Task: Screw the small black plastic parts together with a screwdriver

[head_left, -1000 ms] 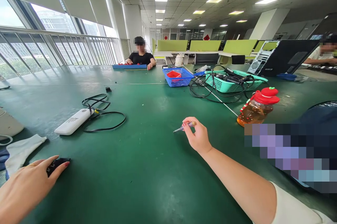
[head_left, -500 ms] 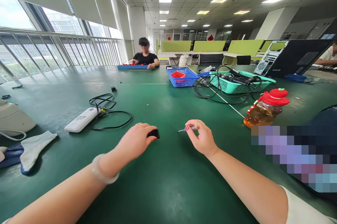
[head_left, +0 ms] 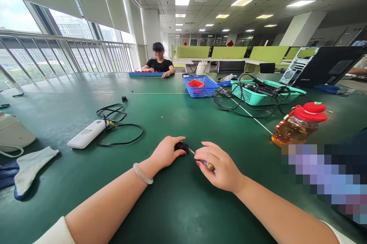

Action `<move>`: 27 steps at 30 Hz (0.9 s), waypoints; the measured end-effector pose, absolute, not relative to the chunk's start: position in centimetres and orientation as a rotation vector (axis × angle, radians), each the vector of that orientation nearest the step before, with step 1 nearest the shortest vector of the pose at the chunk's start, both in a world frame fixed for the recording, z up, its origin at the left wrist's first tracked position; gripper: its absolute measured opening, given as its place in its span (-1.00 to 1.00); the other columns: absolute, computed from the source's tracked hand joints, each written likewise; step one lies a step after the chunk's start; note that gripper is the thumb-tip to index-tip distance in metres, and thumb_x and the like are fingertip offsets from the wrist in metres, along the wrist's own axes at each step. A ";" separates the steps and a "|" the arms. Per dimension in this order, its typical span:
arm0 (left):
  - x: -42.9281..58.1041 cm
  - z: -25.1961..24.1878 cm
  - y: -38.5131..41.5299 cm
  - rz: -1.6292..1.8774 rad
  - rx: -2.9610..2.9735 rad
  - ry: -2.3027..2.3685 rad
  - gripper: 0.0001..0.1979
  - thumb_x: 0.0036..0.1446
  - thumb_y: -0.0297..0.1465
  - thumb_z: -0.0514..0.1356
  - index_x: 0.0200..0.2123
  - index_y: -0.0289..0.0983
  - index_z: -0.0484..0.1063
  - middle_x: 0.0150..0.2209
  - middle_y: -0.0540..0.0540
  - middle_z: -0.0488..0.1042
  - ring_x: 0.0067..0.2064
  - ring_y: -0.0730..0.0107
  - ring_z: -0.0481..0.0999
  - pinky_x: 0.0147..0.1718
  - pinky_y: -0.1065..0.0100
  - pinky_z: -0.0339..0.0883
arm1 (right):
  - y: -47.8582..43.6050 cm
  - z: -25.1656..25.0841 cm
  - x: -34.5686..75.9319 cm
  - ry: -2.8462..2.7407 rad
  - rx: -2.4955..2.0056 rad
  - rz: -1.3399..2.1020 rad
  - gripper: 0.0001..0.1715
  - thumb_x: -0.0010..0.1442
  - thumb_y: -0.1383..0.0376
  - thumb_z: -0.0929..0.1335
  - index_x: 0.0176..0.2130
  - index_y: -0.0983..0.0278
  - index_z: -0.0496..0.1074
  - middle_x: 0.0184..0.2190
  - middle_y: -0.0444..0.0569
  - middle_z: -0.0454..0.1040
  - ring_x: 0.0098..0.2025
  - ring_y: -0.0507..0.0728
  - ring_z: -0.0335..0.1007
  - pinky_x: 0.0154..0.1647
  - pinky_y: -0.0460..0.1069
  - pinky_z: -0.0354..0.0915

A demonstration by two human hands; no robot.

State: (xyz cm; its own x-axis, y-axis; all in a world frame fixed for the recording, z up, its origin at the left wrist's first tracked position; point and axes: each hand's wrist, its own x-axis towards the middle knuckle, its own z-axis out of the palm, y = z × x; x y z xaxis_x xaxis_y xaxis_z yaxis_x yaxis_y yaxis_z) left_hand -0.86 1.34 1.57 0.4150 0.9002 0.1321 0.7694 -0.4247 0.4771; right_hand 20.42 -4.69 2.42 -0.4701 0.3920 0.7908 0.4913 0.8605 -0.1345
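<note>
My left hand rests on the green table and pinches a small black part against the surface. My right hand is closed round a thin screwdriver with a clear handle. Its metal tip points left and touches the black part. Both hands meet near the middle of the view, close to me.
A white power strip with a black cable lies to the left, gloves further left. An amber bottle with a red lid stands right. A blue basket and a teal basket sit behind. A person sits far off.
My left hand carried the black part from the far left to the middle and set it down. My right hand turned the screwdriver so its tip meets the part.
</note>
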 end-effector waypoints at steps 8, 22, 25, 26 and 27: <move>-1.1 1.5 1.6 0.570 2.275 1.429 -0.52 0.04 -0.24 0.33 0.07 -0.13 0.48 -0.05 -0.12 0.57 0.01 0.11 0.50 0.06 0.16 0.36 | -5.5 2.5 19.6 -2.197 -0.571 -0.114 -0.79 0.21 0.45 0.30 -0.16 0.19 0.39 -0.30 -0.08 0.54 -0.26 0.06 0.52 0.15 0.18 0.38; -1.0 1.4 1.8 0.578 2.326 1.388 -0.58 0.05 -0.27 0.32 0.01 -0.15 0.52 -0.10 -0.09 0.59 -0.04 0.13 0.51 0.02 0.18 0.37 | -5.7 2.4 19.7 -2.280 -0.567 -0.191 -0.80 0.24 0.44 0.28 -0.14 0.22 0.40 -0.23 -0.01 0.55 -0.20 0.08 0.51 0.19 0.21 0.33; -1.0 1.4 1.8 0.588 2.331 1.374 -0.59 0.04 -0.30 0.32 0.00 -0.16 0.52 -0.12 -0.08 0.60 -0.07 0.15 0.52 -0.01 0.20 0.38 | -5.9 2.4 19.5 -2.377 -0.579 -0.211 -0.74 0.21 0.47 0.25 -0.15 0.23 0.40 -0.21 0.00 0.54 -0.16 0.10 0.49 0.23 0.24 0.29; -1.0 1.3 1.8 0.591 2.330 1.370 -0.60 0.04 -0.31 0.32 0.00 -0.16 0.52 -0.12 -0.08 0.60 -0.08 0.15 0.52 -0.02 0.21 0.38 | -5.9 2.4 19.5 -2.414 -0.574 -0.227 -0.73 0.18 0.48 0.25 -0.16 0.24 0.41 -0.21 0.00 0.54 -0.15 0.12 0.48 0.23 0.25 0.28; -1.1 1.3 1.8 0.593 2.329 1.370 -0.60 0.04 -0.31 0.31 0.00 -0.16 0.52 -0.13 -0.09 0.60 -0.09 0.16 0.52 -0.02 0.21 0.39 | -6.0 2.4 19.4 -2.449 -0.562 -0.248 -0.72 0.15 0.49 0.25 -0.17 0.25 0.42 -0.22 0.01 0.53 -0.13 0.14 0.48 0.23 0.25 0.28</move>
State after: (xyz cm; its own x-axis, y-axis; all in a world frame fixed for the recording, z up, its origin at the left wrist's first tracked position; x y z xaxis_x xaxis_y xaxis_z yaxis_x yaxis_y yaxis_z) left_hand -1.07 1.76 1.31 0.4377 0.8836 0.1666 0.7266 -0.4567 0.5133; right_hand 19.42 -5.99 2.44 -0.7255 0.3355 0.6009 0.4492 0.8923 0.0441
